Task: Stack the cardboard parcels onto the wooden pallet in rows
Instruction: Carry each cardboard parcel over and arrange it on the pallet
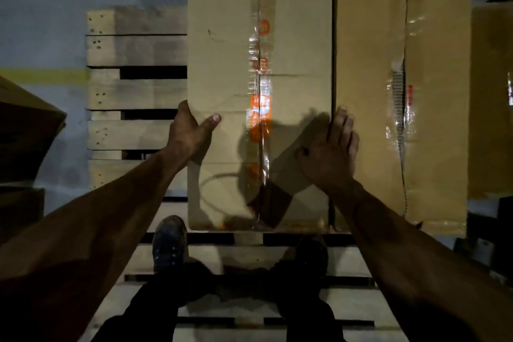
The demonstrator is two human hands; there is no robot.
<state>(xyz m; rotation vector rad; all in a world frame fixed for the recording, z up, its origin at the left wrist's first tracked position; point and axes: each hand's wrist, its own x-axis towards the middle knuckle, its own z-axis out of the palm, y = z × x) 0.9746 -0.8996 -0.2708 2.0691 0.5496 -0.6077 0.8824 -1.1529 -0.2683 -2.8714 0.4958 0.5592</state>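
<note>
Parcels on wooden pallet (133, 50): two in view, side by side along its right part. Taped parcel (227, 64) under both hands: left hand (191, 133) clasps its left edge, right hand (330, 153) lies flat at the seam against the torn parcel (438, 91). Contents: sealed, unseen. Remaining: the pallet's left slats bare; further boxes (25, 133) wait on the floor to the left.
</note>
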